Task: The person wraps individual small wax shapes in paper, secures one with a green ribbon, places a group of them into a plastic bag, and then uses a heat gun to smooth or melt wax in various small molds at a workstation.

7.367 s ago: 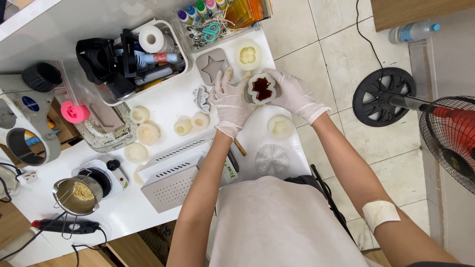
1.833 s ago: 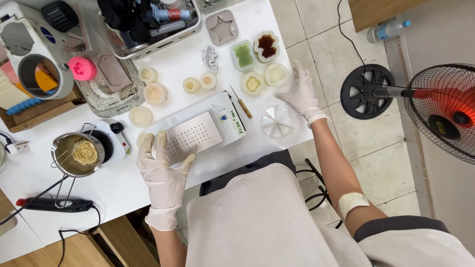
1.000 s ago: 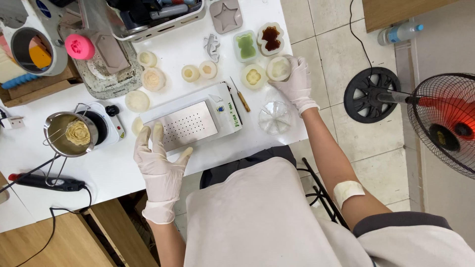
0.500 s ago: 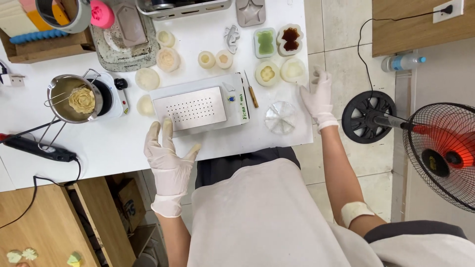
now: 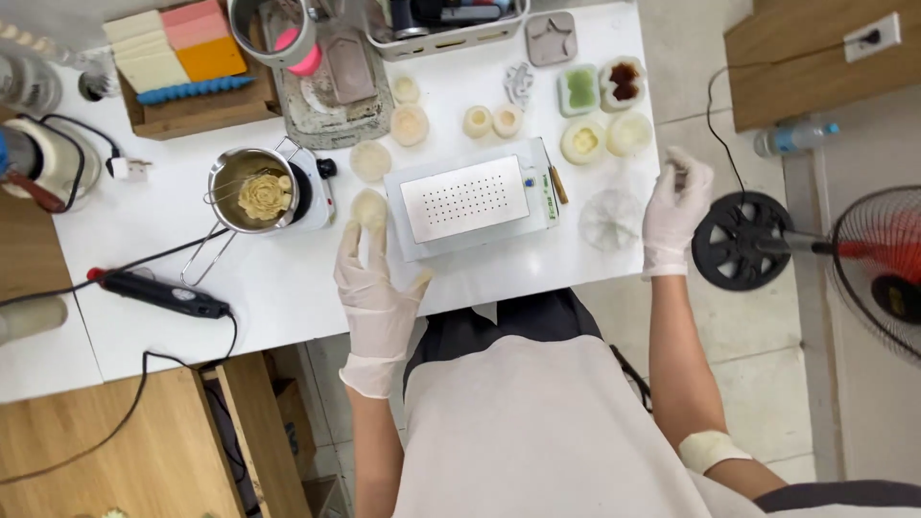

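Both my hands wear white gloves. My left hand (image 5: 376,288) lies flat on the white table (image 5: 288,297), fingers spread, just left of a white heating plate (image 5: 470,199) with a perforated metal top. A small cream wax disc (image 5: 368,206) sits at its fingertips. My right hand (image 5: 674,206) hovers off the table's right edge, fingers loosely curled, holding nothing that I can see. Beside it lies a clear ribbed mould (image 5: 611,218). Round cream candles (image 5: 583,141) and a dark red one (image 5: 625,81) stand beyond the plate.
A metal pot with a cream flower-shaped wax piece (image 5: 261,195) sits on a small hot plate. A black corded tool (image 5: 163,293) lies at the left. Coloured wax blocks (image 5: 177,53) rest in a wooden tray. A floor fan (image 5: 883,264) stands at the right.
My right hand has drawn back from the cream candles to the table's right edge. My left hand has stayed flat by the heating plate. The view has shifted.
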